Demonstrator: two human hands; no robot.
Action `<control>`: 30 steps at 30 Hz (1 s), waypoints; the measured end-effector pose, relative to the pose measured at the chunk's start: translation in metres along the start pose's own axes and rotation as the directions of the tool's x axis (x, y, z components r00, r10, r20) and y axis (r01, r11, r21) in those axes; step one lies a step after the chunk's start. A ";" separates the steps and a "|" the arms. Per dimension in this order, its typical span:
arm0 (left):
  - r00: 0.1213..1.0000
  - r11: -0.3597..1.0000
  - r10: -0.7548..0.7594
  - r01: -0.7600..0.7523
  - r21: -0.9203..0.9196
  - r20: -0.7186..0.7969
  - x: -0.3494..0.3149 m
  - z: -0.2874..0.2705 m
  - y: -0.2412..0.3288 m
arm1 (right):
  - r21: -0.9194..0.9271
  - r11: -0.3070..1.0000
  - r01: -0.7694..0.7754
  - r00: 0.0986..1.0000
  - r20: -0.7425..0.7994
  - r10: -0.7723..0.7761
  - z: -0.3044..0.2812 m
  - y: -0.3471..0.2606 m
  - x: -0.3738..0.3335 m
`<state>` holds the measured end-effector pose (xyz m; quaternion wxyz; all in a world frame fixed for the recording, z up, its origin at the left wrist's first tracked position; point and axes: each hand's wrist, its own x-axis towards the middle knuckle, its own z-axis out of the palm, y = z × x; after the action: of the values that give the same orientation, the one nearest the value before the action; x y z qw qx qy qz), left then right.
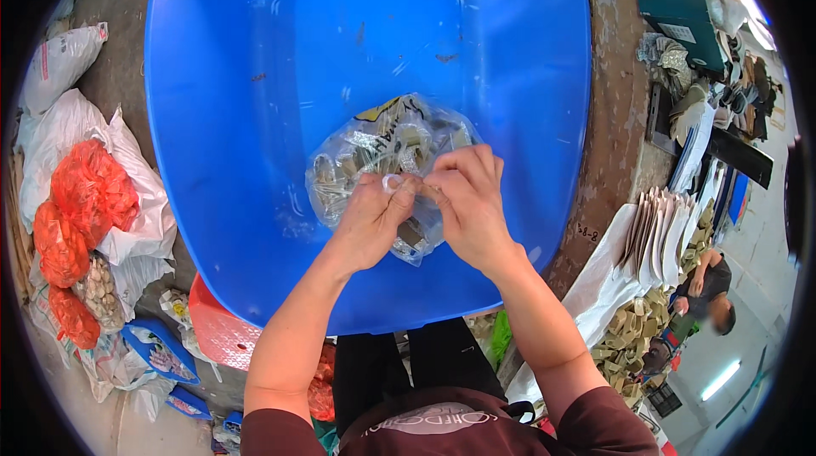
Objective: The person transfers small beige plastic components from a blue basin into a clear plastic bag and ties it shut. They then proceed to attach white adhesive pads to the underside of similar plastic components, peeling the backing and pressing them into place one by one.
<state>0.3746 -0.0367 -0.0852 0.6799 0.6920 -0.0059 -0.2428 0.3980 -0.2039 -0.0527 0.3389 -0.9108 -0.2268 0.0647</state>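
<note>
A clear plastic bag [336, 169] packed with small beige and silvery pieces lies in a large blue tub [374, 39]. My left hand [371, 216] is closed on the bag's gathered neck, and a white twisted end pokes up between the fingers. Right beside it, my right hand [469, 201] pinches at the same neck with thumb and fingers together. The bag has dark lettering and a yellow patch on its far side. What exactly the pieces inside are, I cannot make out through the plastic.
Red plastic bags [93, 188] and white sacks [68, 65] heap up at the left. A red plastic stool [219, 324] stands by the tub's near left. To the right are a pile of beige pieces [633, 333], stacked curved sheets [659, 231] and a person [707, 290] farther off.
</note>
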 end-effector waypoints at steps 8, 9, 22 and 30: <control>0.985 0.987 -0.156 0.154 -0.035 -0.074 -0.006 -0.004 0.019 | 0.303 0.949 -0.085 0.995 0.082 0.063 -0.001 -0.022 -0.036; 0.995 0.997 -0.052 0.056 0.048 -0.086 -0.008 -0.003 0.017 | 0.353 0.928 -0.119 0.989 0.126 0.079 -0.003 -0.019 -0.037; 0.639 0.546 0.753 -0.474 0.691 -0.157 -0.003 0.019 -0.012 | 0.002 0.975 -0.221 0.869 0.455 0.196 -0.001 0.005 0.008; 0.663 0.641 0.711 -0.475 0.604 -0.234 0.002 0.007 -0.005 | 0.029 0.997 -0.072 0.994 0.088 0.069 0.005 -0.027 -0.044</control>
<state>0.3719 -0.0432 -0.0906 0.5024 0.8335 -0.1435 0.1800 0.3477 -0.2028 -0.0408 0.3406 -0.9091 -0.2079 0.1199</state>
